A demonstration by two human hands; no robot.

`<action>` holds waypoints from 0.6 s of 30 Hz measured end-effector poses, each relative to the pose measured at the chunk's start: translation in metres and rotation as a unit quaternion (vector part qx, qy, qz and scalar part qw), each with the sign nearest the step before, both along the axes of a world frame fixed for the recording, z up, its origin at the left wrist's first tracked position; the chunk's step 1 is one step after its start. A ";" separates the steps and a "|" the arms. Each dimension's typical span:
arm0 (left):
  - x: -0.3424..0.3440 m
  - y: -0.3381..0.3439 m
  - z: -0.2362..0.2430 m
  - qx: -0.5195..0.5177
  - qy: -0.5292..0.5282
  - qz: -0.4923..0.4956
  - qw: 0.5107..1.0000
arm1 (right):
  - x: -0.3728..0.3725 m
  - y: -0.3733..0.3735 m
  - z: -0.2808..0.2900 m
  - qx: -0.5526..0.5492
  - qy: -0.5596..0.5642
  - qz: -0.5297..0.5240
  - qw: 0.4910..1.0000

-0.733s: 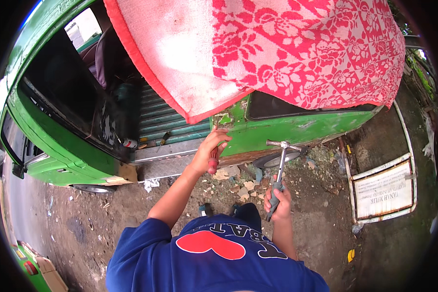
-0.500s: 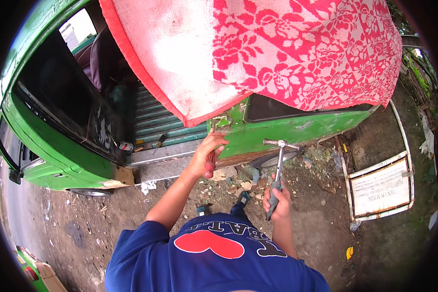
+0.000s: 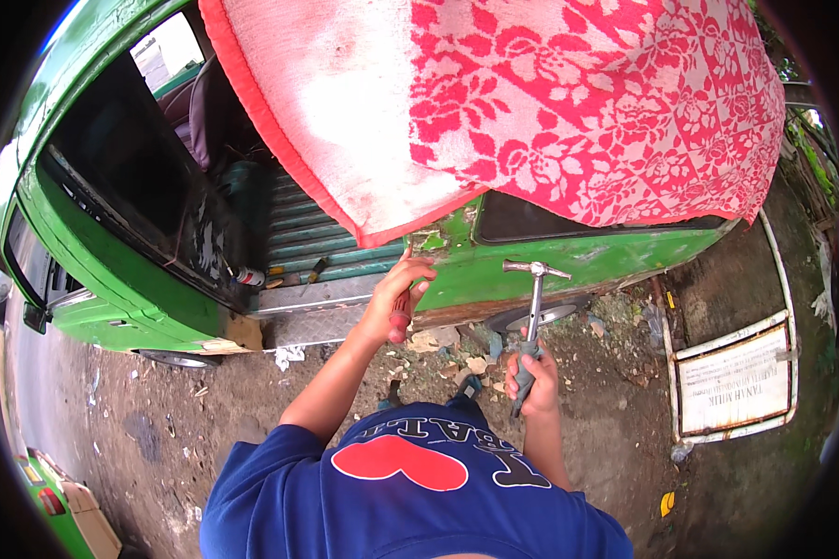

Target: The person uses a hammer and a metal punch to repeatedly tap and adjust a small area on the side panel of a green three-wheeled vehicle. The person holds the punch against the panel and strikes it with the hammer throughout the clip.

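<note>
Two bare hands (image 3: 535, 380) shown, one hammer (image 3: 536, 307) seen, one red-handled tool (image 3: 399, 322) seen, two green vehicles (image 3: 569, 267) counted, one patterned blanket (image 3: 550, 112) shown, one white-framed sign (image 3: 735, 380) included, two shoes (image 3: 472, 384) partly shown

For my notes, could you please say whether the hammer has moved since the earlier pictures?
Yes: the hammer has shifted upward in the picture relative to the wheel, nearer the dark window.

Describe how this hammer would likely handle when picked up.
The hammer is probably head-heavy, since its metal head sits at one end. Its straight metal shaft should feel stiff. The thicker grey grip in your right hand may resist slipping.
</note>
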State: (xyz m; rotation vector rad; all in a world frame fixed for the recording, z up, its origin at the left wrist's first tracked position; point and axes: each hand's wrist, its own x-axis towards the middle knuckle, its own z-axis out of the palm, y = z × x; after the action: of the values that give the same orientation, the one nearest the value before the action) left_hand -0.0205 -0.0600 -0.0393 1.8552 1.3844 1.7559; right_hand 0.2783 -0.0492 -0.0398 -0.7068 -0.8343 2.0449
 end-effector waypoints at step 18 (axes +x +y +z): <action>-0.013 0.036 0.014 0.007 -0.008 0.067 0.998 | -0.020 -0.015 0.030 0.167 -0.143 -0.062 0.974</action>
State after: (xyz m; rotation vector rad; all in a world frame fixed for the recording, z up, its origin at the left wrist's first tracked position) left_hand -0.0338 -0.0240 -0.0253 1.7886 1.5262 1.8433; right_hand 0.2582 -0.0642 -0.0095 -0.8482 -1.2327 1.6585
